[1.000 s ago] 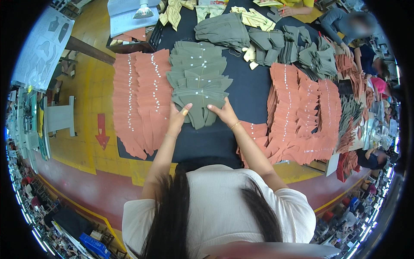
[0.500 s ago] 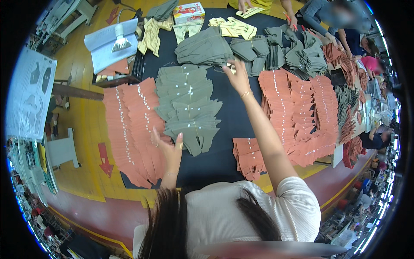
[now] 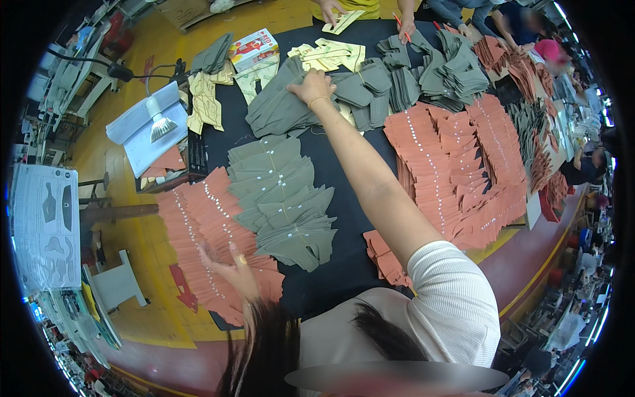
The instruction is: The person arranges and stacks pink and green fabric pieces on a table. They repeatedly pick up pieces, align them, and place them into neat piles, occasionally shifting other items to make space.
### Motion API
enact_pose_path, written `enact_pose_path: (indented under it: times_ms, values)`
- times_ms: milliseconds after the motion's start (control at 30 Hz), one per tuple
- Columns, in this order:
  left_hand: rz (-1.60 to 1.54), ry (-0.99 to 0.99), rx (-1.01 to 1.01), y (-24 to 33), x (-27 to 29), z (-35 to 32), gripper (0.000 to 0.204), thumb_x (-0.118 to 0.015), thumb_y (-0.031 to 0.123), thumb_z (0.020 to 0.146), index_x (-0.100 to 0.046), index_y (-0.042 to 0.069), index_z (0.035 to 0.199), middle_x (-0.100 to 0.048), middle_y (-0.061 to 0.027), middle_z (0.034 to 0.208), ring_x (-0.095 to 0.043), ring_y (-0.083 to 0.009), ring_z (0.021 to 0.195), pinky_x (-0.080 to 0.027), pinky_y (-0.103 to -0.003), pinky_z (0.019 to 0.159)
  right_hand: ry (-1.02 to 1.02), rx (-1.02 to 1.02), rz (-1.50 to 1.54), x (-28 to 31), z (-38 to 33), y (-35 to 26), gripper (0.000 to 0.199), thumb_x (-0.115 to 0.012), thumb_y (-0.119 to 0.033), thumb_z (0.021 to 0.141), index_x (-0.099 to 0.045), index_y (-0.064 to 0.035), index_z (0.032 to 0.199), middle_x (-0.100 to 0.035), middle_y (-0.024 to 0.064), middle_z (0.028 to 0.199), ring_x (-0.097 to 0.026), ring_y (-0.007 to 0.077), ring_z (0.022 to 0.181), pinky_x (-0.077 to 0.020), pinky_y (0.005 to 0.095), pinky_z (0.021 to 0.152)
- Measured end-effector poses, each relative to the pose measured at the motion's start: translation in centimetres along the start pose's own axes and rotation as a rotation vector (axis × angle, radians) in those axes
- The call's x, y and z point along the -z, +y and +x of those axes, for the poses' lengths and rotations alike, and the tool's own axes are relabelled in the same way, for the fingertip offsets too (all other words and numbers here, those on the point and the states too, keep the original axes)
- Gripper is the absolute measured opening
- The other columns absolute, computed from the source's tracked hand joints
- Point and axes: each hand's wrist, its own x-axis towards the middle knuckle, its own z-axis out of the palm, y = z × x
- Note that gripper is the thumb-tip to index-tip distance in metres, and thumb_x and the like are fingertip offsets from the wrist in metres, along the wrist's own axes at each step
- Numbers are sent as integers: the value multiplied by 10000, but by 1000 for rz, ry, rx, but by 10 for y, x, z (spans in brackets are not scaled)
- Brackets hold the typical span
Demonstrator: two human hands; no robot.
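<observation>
Black cloth covers the desk point(image 3: 344, 218), which stands on a yellow workshop floor with red borders. Far out ahead, the right hand point(image 3: 312, 87) reaches across the desk with the arm fully stretched; its fingers lie spread and bent over a heap of olive-green fabric pieces point(image 3: 281, 106), pressing on the top of it. Whether any piece is pinched between the fingers cannot be told. The left hand point(image 3: 228, 264) is drawn in close to the body, open with fingers loosely spread, holding nothing, over the near end of a fanned row of rust-orange fabric pieces point(image 3: 211, 245).

Between the two hands, a second fanned row of olive-green pieces point(image 3: 284, 202) lies overlapped like shingles, just beside the orange row. Right of the outstretched arm, more rust-orange stacks point(image 3: 456, 165) spread in several rows, and a small orange pile point(image 3: 383, 255) lies under the upper arm. Beyond the right hand lie folded grey-green bundles point(image 3: 423, 73) and pale yellow cut pieces point(image 3: 334, 53). Left of that hand sit a small printed box point(image 3: 254, 47) and a lamp point(image 3: 159, 126) over white sheets. Other people's hands point(image 3: 405, 28) work at the far edge of the desk.
</observation>
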Motion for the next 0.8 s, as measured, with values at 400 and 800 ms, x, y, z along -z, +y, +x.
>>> enact_pose_path:
  times_ms: [400,800]
  values:
    - [227,-133,-752,41,-45,58,989,-796,239,774,-157,135,1522,-217,-215,1526,-181,-447,1435,-198,-618,1143,-34,386,597,98,-118,-74,864,-857,-339,633,-411,-38,1309,-651,216,1007,-658,377,940,-515,428,849]
    - [-42,-266,-536,122,54,4,555,-711,285,859,-528,-5,1296,-609,-131,1254,-558,-293,1207,-374,-460,1064,-801,300,1285,217,-305,9,1106,-915,-352,639,-255,-104,1491,-444,129,1319,-484,215,1191,-415,381,1012]
